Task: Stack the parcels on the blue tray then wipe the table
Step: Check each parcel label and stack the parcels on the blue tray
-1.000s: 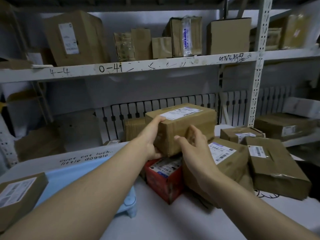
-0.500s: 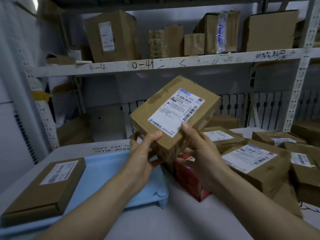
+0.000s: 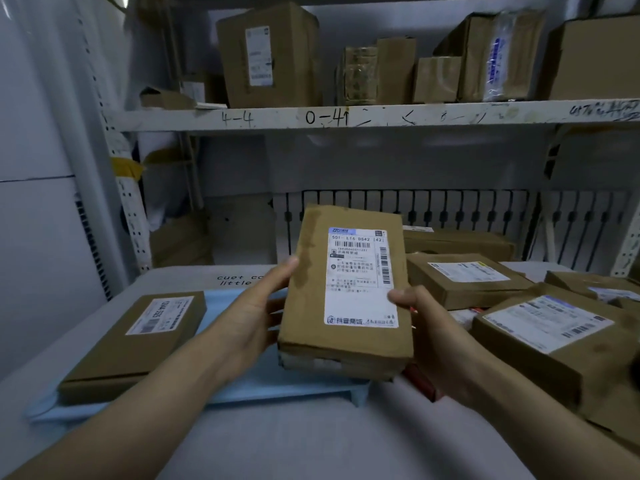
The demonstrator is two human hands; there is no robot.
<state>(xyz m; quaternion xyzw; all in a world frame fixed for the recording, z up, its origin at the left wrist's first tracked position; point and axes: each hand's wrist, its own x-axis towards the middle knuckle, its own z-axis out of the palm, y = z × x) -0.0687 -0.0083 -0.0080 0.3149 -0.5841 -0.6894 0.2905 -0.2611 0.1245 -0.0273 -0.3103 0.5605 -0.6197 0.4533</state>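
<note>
Stiff taped parcel (image 3: 346, 299) above blue tray (image 3: 304, 386), my left hand (image 3: 258, 313) and right hand (image 3: 426, 327) gripping its long sides; seems light, tape perhaps slick

Brown cardboard parcel with white label (image 3: 346, 292) tilted label-up above right part of flat light-blue plastic tray (image 3: 242, 389); flat brown labelled parcel (image 3: 135, 344) lies on tray's left end.

One parcel (image 3: 133, 344) lies on the tray's (image 3: 294, 389) left; more parcels (image 3: 540, 341) crowd the table's (image 3: 311, 445) right.
</note>
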